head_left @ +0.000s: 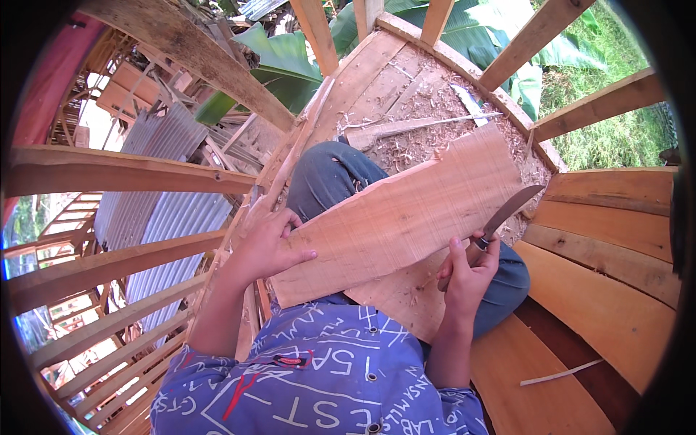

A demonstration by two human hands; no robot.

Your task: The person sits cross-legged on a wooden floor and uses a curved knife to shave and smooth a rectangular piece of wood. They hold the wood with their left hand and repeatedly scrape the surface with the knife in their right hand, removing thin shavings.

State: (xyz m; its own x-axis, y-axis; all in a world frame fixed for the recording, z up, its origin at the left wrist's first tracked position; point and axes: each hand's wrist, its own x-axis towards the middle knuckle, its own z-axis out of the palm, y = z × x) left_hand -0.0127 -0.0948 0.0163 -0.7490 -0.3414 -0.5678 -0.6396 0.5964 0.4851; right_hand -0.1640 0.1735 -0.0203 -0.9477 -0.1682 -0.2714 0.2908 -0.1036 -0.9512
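Note:
A wide, flat wooden board (406, 210) lies slantwise across my lap, its far end up to the right. My left hand (270, 245) grips its near left edge, thumb on the top face and fingers curled over the far edge. In my right hand (470, 270) is a knife (510, 209) with a curved dark blade and a wooden handle. Its blade points up and to the right, beside the board's right edge and apart from my fingers. The underside of the board is hidden.
Wood shavings (413, 148) litter the plank floor ahead. A long pointed tool with a wooden handle (384, 132) lies there, near a pale flat blade-like piece (471, 105). Wooden railing slats (130, 181) surround me. Loose planks (594, 290) and a thin stick (562, 373) are at right.

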